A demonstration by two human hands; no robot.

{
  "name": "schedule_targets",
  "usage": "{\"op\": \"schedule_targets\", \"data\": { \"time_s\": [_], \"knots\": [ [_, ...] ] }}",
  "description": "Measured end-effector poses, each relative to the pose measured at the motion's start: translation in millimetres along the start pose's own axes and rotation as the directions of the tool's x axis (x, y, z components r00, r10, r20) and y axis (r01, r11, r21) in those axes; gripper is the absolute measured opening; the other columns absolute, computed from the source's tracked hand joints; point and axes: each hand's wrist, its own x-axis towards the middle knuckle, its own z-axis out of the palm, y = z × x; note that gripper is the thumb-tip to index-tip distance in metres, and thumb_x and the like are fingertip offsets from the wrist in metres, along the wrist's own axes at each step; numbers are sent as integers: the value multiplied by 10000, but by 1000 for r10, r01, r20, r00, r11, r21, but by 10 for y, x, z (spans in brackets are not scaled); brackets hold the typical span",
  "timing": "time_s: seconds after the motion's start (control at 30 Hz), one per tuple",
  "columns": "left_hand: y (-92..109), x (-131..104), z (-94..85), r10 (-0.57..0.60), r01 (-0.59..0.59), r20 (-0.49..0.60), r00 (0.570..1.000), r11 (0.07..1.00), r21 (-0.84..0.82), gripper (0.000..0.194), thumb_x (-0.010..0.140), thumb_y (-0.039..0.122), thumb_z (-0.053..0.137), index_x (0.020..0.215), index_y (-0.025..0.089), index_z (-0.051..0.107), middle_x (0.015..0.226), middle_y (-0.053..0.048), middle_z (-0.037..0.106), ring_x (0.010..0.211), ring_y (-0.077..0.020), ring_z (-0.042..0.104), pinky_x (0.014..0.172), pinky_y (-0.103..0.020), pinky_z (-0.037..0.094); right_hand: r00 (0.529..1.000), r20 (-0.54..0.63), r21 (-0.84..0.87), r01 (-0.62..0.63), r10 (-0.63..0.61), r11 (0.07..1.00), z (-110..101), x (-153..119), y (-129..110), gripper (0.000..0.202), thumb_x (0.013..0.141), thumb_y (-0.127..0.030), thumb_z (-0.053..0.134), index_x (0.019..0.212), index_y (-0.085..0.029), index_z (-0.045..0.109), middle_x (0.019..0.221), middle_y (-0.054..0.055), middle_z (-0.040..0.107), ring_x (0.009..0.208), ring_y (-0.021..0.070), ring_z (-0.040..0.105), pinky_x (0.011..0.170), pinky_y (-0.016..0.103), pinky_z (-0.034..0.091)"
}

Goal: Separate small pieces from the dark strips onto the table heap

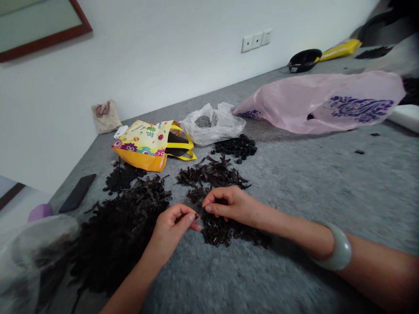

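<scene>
My left hand (pixel 176 223) is closed, with a small dark piece (pixel 196 216) pinched between thumb and forefinger. Just to its right, my right hand (pixel 231 203) has thumb and fingertips pressed together; whatever they hold is too small to make out. The two hands are close but apart. Beneath and beside the right hand lies a heap of small shiny black buckle-like pieces (pixel 216 232). Short black strips (pixel 212 172) are piled just beyond it. Left of my left hand spreads a large heap of black strap-like pieces (pixel 114 240).
Black round pieces lie in a right pile (pixel 237 147) and a left pile (pixel 121 176). Behind stand a yellow printed bag (pixel 144 141), a white plastic bag (pixel 222 131) and a pink bag (pixel 291 100). A dark phone-like slab (pixel 77 192) lies near the grey table's (pixel 327 209) left edge.
</scene>
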Motion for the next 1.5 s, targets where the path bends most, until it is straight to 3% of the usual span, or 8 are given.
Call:
{"op": "schedule_targets", "data": {
  "time_s": [0.07,0.17,0.6,0.97,1.2,1.33,1.4,1.5],
  "knots": [
    [56,-43,5,-65,66,10,998,990,-123,173,856,345,633,841,173,652,804,-22,731,689,-183,738,704,-292,546,1000,21,37,-14,13,999,24,-7,-16,206,838,-338,664,872,-138,703,670,-14,589,565,82,474,479,189,389],
    [98,-77,14,-87,87,5,996,982,-166,184,839,352,664,851,168,659,754,-15,725,666,-179,735,687,-284,547,998,49,58,-37,34,998,63,-10,-16,225,832,-355,670,872,-137,704,647,-24,568,551,83,466,474,194,379],
    [146,-81,62,-83,82,-7,997,994,-69,175,833,345,641,811,172,656,705,-3,716,666,-188,745,670,-278,528,1000,1,-98,31,-31,995,135,-39,-22,78,804,-202,625,772,-152,676,684,-15,627,607,98,511,553,218,383],
    [107,-107,100,-90,89,-8,996,991,-104,139,767,295,688,837,177,665,738,-18,732,730,-214,760,688,-293,550,997,-65,-144,-59,50,988,175,-71,-112,66,781,-159,616,727,-164,654,640,-27,599,572,92,483,515,214,349],
    [9,-81,52,26,-25,-38,999,999,37,104,827,256,623,872,180,678,786,-32,746,749,-201,752,682,-280,541,997,-67,-123,-55,47,991,116,-55,-98,84,786,-213,618,722,-168,647,622,-27,578,555,92,459,496,219,334],
    [-116,-31,-8,217,-196,-52,975,945,260,119,875,214,570,898,190,685,814,-25,722,736,-176,727,705,-291,550,986,-166,-88,-19,4,996,-113,11,-60,126,798,-282,616,743,-170,626,615,-30,548,527,84,438,485,219,341],
    [-142,-28,6,372,-347,10,928,855,386,134,895,187,561,919,195,693,864,-36,723,810,-181,714,757,-308,560,973,-229,-96,-23,0,995,-248,52,-16,126,794,-291,614,768,-169,630,638,-22,562,529,84,457,480,216,354],
    [-142,-53,78,567,-582,202,799,643,497,176,918,160,566,1029,192,698,1013,-74,729,963,-209,693,857,-358,569,956,-292,-91,-19,-8,996,-435,98,55,137,794,-303,611,792,-167,634,658,-13,576,540,90,492,467,211,370]
  ]
}}
